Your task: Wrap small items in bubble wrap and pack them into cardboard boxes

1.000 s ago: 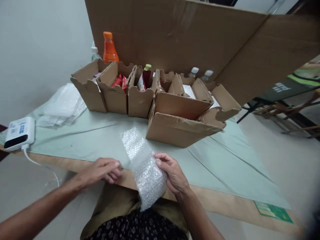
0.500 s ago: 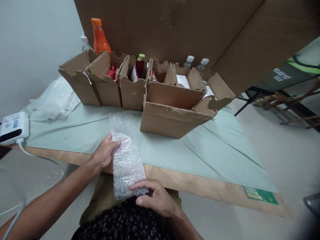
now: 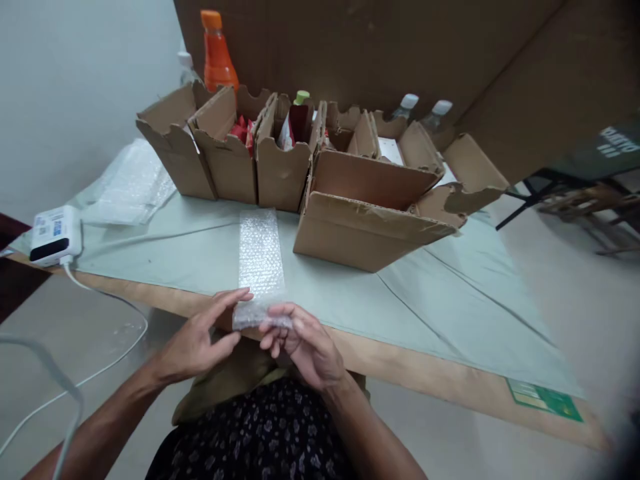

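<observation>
The right hand (image 3: 305,343) pinches the near end of a bubble wrap strip (image 3: 261,257), while the left hand (image 3: 197,343) is spread, thumb well apart from fingers, its fingertips by the strip's left edge (whether they touch it, I cannot tell). Forward of both hands, the strip runs over a pale green cloth (image 3: 330,293). Ahead and rightward of the right hand stands an open cardboard box (image 3: 370,233), with a row of boxes (image 3: 283,170) behind. Ahead and leftward of the left hand lie loose bubble wrap sheets (image 3: 130,190) and, farther left, a white device (image 3: 56,233).
</observation>
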Motion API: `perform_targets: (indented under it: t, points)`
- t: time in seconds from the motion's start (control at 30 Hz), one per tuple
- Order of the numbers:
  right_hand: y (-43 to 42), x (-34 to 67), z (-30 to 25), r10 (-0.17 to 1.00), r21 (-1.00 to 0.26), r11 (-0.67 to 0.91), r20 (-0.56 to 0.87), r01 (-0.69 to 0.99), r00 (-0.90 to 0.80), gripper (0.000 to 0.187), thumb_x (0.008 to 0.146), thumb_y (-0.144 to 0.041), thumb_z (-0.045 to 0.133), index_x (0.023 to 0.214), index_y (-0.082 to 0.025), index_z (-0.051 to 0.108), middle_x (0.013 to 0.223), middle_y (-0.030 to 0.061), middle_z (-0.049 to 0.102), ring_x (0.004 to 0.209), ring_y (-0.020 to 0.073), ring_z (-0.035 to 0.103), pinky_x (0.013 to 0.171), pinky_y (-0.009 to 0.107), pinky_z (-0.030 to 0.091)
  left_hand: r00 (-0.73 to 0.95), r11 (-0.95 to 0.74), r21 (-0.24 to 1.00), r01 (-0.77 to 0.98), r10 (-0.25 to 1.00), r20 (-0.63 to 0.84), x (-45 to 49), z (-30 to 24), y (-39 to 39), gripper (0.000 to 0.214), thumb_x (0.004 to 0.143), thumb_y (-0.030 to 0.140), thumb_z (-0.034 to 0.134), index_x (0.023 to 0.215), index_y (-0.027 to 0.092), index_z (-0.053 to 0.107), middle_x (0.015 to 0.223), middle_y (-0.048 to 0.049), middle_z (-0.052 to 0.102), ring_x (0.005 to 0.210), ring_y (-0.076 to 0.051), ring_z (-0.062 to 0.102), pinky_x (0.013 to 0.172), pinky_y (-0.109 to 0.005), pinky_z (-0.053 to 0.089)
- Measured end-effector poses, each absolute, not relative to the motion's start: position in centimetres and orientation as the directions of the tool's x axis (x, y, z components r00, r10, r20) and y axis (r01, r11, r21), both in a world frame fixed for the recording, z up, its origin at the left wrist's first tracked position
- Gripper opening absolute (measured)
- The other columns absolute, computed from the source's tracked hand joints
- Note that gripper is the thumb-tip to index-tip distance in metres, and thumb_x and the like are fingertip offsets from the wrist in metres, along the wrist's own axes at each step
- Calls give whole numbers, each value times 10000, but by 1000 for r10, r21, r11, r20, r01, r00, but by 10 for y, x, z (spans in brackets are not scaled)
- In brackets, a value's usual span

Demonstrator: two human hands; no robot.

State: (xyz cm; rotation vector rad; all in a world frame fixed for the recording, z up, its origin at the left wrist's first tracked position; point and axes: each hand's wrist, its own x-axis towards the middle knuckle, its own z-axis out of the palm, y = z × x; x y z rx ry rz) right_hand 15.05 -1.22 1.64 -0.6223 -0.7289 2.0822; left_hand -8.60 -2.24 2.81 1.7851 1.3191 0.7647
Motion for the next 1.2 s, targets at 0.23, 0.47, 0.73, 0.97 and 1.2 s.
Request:
perform_targets:
  t: [0.23, 0.47, 0.73, 0.97, 1.2]
  points:
    - [4, 171, 28, 960, -996, 21, 46, -92, -277, 476, 965, -347, 654, 1428, -314, 544, 1132, 58, 734, 858, 171, 712, 768, 335, 560, -77, 24, 841, 540, 997, 20, -62, 1, 39, 560, 839, 401, 575, 1324, 123, 616, 753, 8, 678, 667, -160, 624, 677, -284, 500]
    - [36, 170, 24, 767, -525, 620, 248, 584, -592, 401, 923, -130, 619, 1312, -223, 637, 1409, 131, 640, 1289, 285, 574, 1043, 501, 488, -62, 43, 715, 697, 998, 0, -64, -6, 50, 664, 806, 363, 577, 1435, 156, 531, 757, 6, 693, 672, -191, 634, 694, -312, 484]
    - [64, 156, 9, 669, -356, 724, 153, 591, -727, 242, 1013, -143, 540, 1196, -189, 691, 1346, 133, 689, 1251, 273, 608, 982, 450, 464, 5, -185, 555, 811, 951, 310, -72, -3, 24, 557, 891, 333, 579, 1428, 193, 528, 1148, -112, 701, 1036, -266, 673, 910, -402, 537]
    - [65, 157, 18, 695, -565, 632, 112, 530, -710, 262, 1026, -156, 540, 1227, -199, 703, 1220, 85, 755, 1155, 223, 656, 1016, 410, 444, 249, -449, 512, 732, 876, 413, -66, -6, 2, 274, 953, 214, 569, 1206, 201, 674, 1086, -89, 755, 1054, -248, 677, 947, -404, 529]
    - [55, 168, 19, 815, -648, 517, 173, 559, -553, 258, 1024, -239, 543, 1230, -196, 692, 1182, 93, 754, 1086, 238, 663, 969, 408, 480, 66, -165, 739, 653, 985, 162, -64, -9, 10, 301, 931, 305, 586, 1189, 209, 706, 1080, -74, 790, 916, -226, 740, 823, -353, 573]
